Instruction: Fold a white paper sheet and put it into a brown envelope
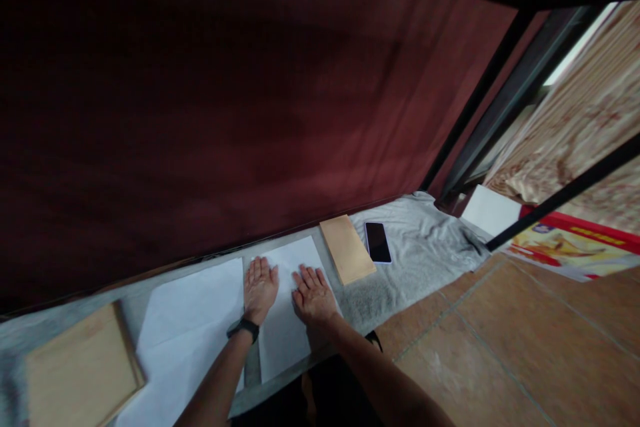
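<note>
Left hand (261, 287) flat, fingers close together, on left side of paper (286, 337). Right hand (314, 295) flat too, fingers bit apart, on right side. No pinching. Work seems part done: paper looks mostly smooth, can't tell if folded. Big sheet (195, 303) left of left hand has line across, not pressed now. Brown stack (80, 367) farther left, untouched. Brown piece (347, 250) just past right hand, then phone (379, 243). All on gray cloth (430, 240).
</note>
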A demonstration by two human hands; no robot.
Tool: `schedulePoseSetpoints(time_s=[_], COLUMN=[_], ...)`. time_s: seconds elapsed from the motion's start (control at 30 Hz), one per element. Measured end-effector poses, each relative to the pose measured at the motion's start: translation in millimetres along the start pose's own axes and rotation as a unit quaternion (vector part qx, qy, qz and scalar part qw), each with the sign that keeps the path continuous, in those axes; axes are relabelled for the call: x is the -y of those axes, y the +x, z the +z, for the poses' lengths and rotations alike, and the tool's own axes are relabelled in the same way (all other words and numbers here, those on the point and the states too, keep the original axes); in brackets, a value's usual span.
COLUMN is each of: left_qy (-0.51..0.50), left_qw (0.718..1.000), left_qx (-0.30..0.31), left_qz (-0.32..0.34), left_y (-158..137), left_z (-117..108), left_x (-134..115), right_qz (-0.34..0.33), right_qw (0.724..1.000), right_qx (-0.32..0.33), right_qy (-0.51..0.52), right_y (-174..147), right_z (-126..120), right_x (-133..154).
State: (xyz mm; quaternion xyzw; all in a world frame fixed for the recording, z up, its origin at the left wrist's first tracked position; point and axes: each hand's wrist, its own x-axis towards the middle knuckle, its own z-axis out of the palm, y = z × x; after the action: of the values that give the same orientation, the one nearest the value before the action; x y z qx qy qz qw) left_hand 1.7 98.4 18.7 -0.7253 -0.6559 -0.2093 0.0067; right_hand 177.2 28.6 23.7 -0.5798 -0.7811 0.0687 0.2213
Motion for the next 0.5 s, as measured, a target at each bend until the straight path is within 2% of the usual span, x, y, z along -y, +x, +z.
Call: schedulePoseSetpoints(time_s=[0.07,0.17,0.27,0.37,0.5], left_qy=[-0.005,-0.030,-0.014,0.015,0.036], left_qw=[1.000,0.993,0.989,0.989,0.990], left_qx=[0.010,0.026,0.045,0.055,0.055], left_qz=[0.021,0.114,0.138,0.137,0.125], left_y=[-27.1,-81.8,-124.9,-139.0,-133.5], left_z=[-5.7,-14.0,-21.1,-26.8,-33.0], left_x=[-11.4,-28.5,-36.9,-36.9,-36.1], right_qz=[0.000,-0.004,-0.005,-0.007,0.001], right_qw=[1.000,1.000,0.999,0.999,1.000], right_qx=[0.012,0.028,0.036,0.032,0.026], right_qy=[-0.005,-0.010,-0.013,-0.015,-0.014], right_y=[0.0,-0.5,-0.4,0.9,-5.2], right_z=[-2.0,-5.3,-7.7,-10.3,-11.3], right_x=[0.5,0.8,-0.5,-1.0,6.0])
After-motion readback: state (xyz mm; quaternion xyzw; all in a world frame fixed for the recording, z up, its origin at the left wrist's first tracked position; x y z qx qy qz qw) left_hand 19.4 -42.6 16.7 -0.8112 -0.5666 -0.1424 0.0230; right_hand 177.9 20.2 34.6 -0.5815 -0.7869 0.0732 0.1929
